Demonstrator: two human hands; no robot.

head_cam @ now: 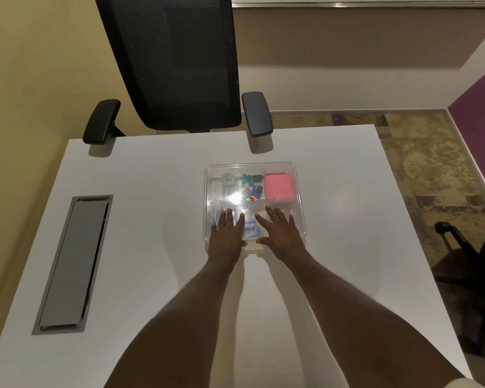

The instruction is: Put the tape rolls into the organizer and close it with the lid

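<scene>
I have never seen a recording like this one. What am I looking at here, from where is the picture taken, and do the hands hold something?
There is no machine here. A person wears a camera on the head, so this single picture looks forward and down at their own two bare arms. On the white table stands a clear plastic organizer with its transparent lid on top. Through the lid you see a pink block and small coloured items; glare hides some of them. The left hand and the right hand lie flat, fingers spread, on the near part of the lid. Neither grasps anything. A black office chair stands behind the table, and a grey cable hatch is set into its left side.
</scene>
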